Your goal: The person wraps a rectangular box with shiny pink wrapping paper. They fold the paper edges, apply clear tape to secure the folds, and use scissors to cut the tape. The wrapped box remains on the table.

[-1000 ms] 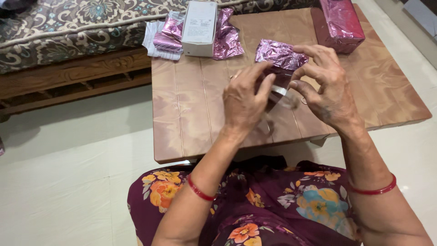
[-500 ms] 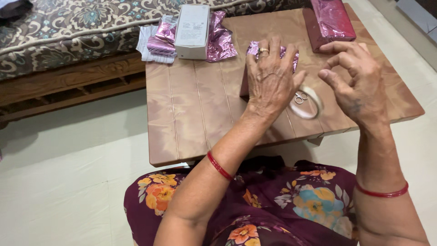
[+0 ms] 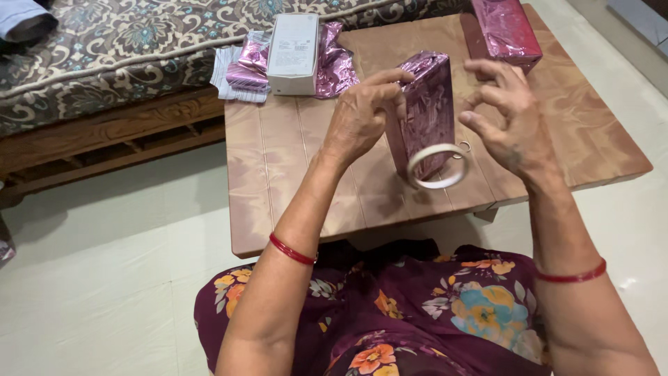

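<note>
While my left hand (image 3: 362, 118) is pinching the top of the pink wrapped box (image 3: 424, 115), I am keeping it steady. It is standing tall between my hands, its long side going up. My right hand (image 3: 508, 122) is wide, holding nothing, just beside the tape ring (image 3: 437, 167).

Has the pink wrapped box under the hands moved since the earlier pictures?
Yes. The pink wrapped box now stands upright on the wooden table, held by the left hand; earlier it lay flat.
</note>
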